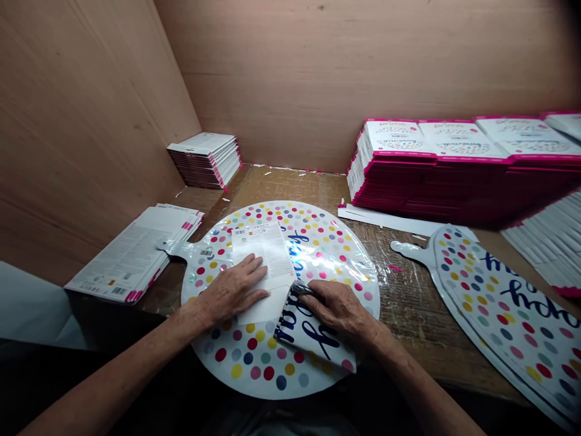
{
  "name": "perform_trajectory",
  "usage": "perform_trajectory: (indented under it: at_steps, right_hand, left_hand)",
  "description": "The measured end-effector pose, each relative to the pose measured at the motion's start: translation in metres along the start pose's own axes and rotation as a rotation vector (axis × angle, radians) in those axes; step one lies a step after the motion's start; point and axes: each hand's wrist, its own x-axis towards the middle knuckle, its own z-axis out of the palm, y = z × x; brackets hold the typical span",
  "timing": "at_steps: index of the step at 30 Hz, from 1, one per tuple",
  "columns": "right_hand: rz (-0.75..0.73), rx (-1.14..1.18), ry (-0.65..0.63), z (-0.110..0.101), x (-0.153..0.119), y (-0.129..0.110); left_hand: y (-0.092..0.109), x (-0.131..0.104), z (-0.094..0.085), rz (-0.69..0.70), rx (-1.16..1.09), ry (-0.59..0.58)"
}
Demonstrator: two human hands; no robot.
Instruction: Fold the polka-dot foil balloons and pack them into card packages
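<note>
One fold is made: the right hand point(338, 309) presses the balloon point(281, 303)'s turned-over edge, fingers flat, gripping nothing. The left hand point(233, 290), fingers spread flat, pins the card point(265, 248) (centred on the balloon); remaining sides beyond the fingers lie unfolded.

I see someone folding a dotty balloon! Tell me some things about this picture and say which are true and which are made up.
1. The left hand presses on a white card. True.
2. The card lies on a flat dotted balloon. True.
3. The right hand holds scissors. False: it presses a folded-over flap of the balloon.
4. A second balloon lies to the right. True.
5. The card stacks at the back have blue edges. False: their edges are pink.
6. The balloon is puffed up with air. False: it lies flat on the table.
</note>
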Motion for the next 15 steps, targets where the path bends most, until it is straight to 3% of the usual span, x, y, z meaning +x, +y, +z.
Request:
perform_trajectory:
  at_steps: [4, 9, 11, 15]
  right_hand:
    - [-0.046, 0.033, 0.027, -0.004, 0.001, -0.008]
    - [-0.181, 0.102, 0.144, -0.004, 0.021, -0.035]
    - [-0.065, 0.056, 0.178, 0.001, 0.031, -0.044]
    - [0.231, -0.031, 0.183, 0.007, 0.044, -0.052]
  left_hand:
    - [0.009, 0.002, 0.002, 0.076, 0.154, -0.029]
    - [0.017, 0.010, 0.004, 0.055, 0.195, -0.115]
    - [0.013, 0.010, 0.001, 0.027, 0.196, -0.129]
    - [0.005, 0.007, -0.008, -0.034, 0.228, -0.019]
